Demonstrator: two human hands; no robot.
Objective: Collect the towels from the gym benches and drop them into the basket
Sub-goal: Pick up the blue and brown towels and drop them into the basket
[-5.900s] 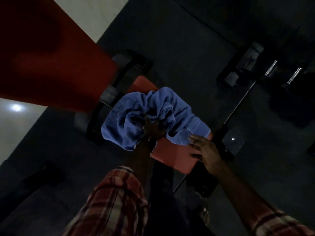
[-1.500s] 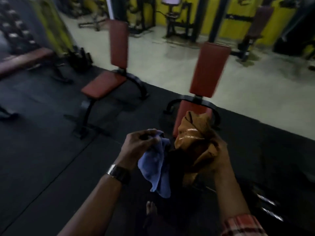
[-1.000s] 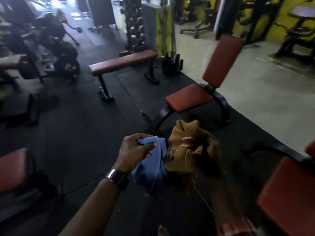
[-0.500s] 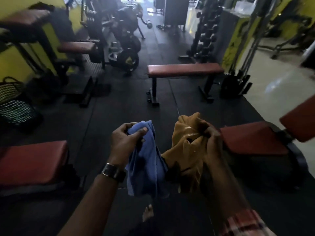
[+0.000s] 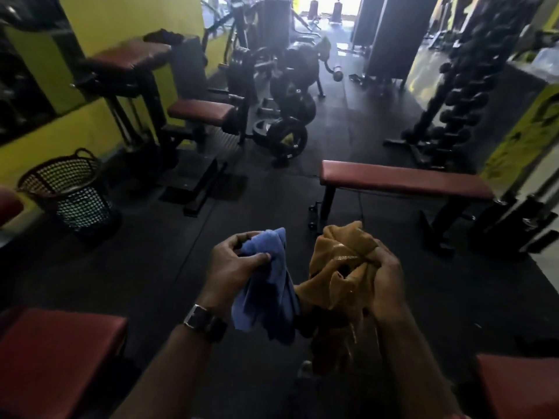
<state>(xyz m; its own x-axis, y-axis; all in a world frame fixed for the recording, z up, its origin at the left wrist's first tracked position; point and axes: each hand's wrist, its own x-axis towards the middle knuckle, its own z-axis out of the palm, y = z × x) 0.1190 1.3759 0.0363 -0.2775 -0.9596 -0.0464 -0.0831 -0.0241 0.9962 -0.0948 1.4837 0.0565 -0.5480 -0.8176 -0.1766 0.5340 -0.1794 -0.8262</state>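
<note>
Two towels are in my grip. My left hand [image 5: 234, 261] has its fingers [image 5: 257, 257] pinched on the blue towel [image 5: 266, 294], and my right hand [image 5: 384, 276] is clamped round the bunched orange towel [image 5: 335, 261]. Both towels hang downward. The basket [image 5: 60, 168] stands on the floor, well apart, forward and far to my left. I judge the left hand nearer for the first drop.

Two bare forearms come up from the bottom edge, the left forearm [image 5: 169, 373] and the right forearm [image 5: 417, 358], each ending in a bare hand. Just below the left hand [image 5: 233, 264] sits a wristwatch [image 5: 205, 323] with a dark strap and a rectangular silvery metal piece. Well below the right hand [image 5: 384, 276], a thin sliver of reddish sleeve [image 5: 461, 416] shows at the frame's edge.
</note>
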